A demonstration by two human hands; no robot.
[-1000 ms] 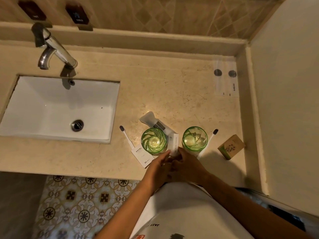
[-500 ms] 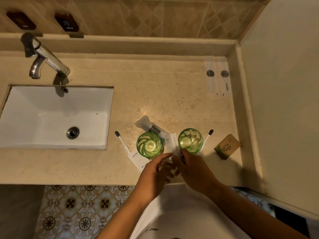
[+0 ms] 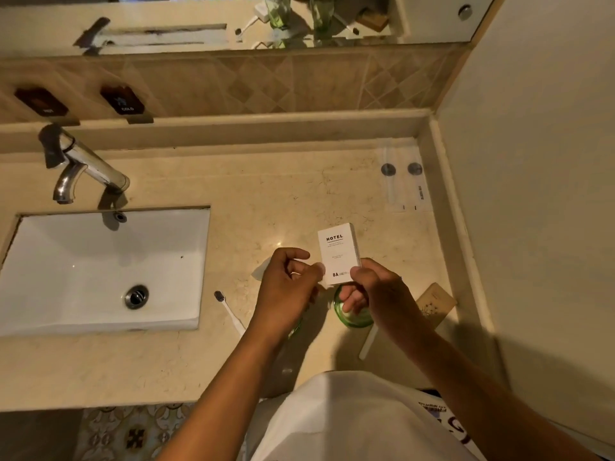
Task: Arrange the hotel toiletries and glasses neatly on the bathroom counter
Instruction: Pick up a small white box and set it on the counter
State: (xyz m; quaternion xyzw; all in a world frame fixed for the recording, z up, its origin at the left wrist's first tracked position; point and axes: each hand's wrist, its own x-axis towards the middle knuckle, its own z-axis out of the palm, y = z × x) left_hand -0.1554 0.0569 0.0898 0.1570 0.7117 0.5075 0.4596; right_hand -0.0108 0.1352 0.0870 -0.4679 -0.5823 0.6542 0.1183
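We pinch the white hotel box (image 3: 338, 254) up in the air with our left hand (image 3: 286, 287) and right hand (image 3: 376, 291), above a green glass (image 3: 352, 316). We think much is left: the box has no spot yet, and the toothbrush (image 3: 229, 309) and brown box (image 3: 436, 302) lie loose on the counter (image 3: 266, 188).

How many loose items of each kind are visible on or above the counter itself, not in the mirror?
White hotel boxes: 1
Green glasses: 2, the second mostly hidden
Toothbrushes: 2
Brown box: 1
Clear sachets: 2
White pouch: 1
Total: 9
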